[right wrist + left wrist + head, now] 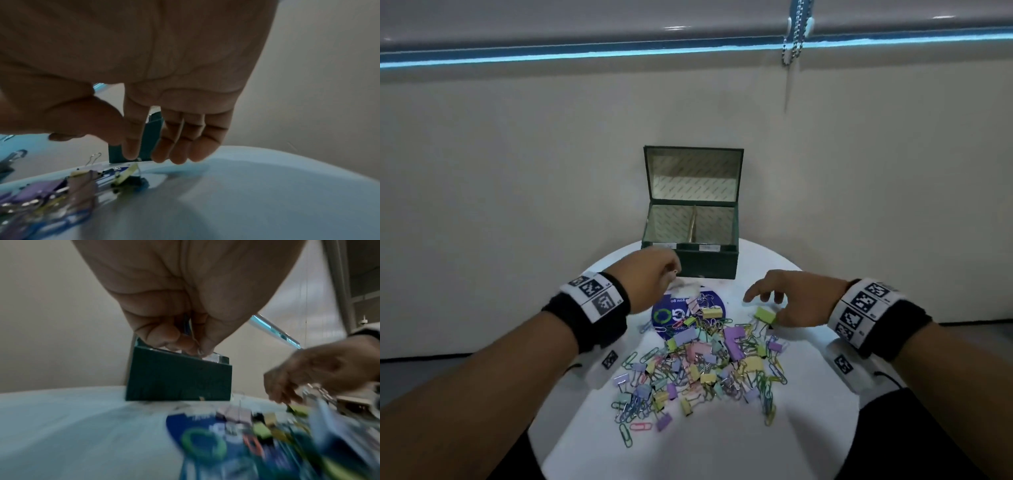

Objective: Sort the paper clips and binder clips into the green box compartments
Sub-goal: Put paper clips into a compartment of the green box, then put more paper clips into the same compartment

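Observation:
The green box [702,263] stands open at the back of the round white table [808,394], its lid up and a divider between two compartments. A heap of pastel paper clips and binder clips [698,359] lies in the middle. My left hand [671,270] hovers at the box's front left corner. In the left wrist view its curled fingertips [191,344] pinch a thin blue paper clip [186,326] just above the box's rim [179,379]. My right hand [767,301] hangs over a lime binder clip [765,315], with straight fingers [144,146] that hold nothing.
A blue round sticker [671,317] lies under the heap's far edge, in front of the box. A pale wall rises right behind the table. A bead chain [796,34] hangs at the upper right. The table's edge curves close on both sides.

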Demonstrator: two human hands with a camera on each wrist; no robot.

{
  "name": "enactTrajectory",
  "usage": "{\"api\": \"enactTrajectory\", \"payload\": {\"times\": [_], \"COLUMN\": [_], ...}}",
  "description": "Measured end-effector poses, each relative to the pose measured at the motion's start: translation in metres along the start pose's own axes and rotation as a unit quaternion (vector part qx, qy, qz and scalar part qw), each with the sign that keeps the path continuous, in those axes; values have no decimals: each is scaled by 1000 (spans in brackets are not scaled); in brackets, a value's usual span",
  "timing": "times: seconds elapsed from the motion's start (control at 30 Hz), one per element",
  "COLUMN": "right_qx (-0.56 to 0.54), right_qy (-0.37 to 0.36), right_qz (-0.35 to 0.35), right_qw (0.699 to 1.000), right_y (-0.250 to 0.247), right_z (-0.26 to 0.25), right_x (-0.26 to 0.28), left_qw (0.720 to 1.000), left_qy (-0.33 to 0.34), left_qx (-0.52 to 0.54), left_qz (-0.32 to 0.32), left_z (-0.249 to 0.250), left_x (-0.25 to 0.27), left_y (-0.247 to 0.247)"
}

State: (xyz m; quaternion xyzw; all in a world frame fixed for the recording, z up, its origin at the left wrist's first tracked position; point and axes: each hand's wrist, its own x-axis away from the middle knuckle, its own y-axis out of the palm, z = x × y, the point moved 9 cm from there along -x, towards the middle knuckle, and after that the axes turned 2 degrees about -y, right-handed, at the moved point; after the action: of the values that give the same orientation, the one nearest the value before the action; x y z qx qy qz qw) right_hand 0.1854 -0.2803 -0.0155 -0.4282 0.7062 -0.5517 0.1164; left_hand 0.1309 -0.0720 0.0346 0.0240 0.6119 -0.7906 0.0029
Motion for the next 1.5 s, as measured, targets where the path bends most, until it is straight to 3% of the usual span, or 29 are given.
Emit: {"api": "enactTrajectory", "payload": {"times": [0.13, 0.3, 0.47, 0.7, 0.77, 0.83, 0.9, 1.0, 1.17, 1.33, 1.5], "right_qx": [29, -12, -17, 43, 37, 32, 37, 35, -10, -24, 36], "right_qy": [-2, -21, 3, 24, 28, 18, 14, 10, -22, -9, 25], "right_qz": [11, 102, 159, 126, 102, 99, 97, 104, 188, 149, 74], "right_qw": [1000, 994, 987, 991, 994, 994, 994, 994, 982, 989, 996], "right_y": [11, -7, -21, -6, 2, 5, 7, 6, -12, -1, 11], "right_z": [7, 10, 10, 13, 13, 9, 6, 3, -3, -3, -1], "right_x": [-3, -8, -15, -14, -13, -13, -13, -12, -8, -11, -14], "left_qw": [999, 996, 999, 999, 999, 987, 975, 979, 989, 990, 992], "left_qy": [-23, -41, -48, 20, 6, -35, -68, -75, -75, -69, -60], "left_qx": [37, 70, 9, -4, -43, -87, -109, -102, -61, -59, -63], "left_qz": [22, 42, -16, 34, -28, -131, -181, -161, -112, -107, -91], "left_z": [17, 30, 39, 38, 25, 5, -10, -20, -20, -18, -12], "left_x": [-43, -84, -97, -40, -15, 9, 28, 41, 42, 44, 43], "left_y": [-19, -25, -12, -34, -22, 3, 22, 34, 38, 41, 37]}}
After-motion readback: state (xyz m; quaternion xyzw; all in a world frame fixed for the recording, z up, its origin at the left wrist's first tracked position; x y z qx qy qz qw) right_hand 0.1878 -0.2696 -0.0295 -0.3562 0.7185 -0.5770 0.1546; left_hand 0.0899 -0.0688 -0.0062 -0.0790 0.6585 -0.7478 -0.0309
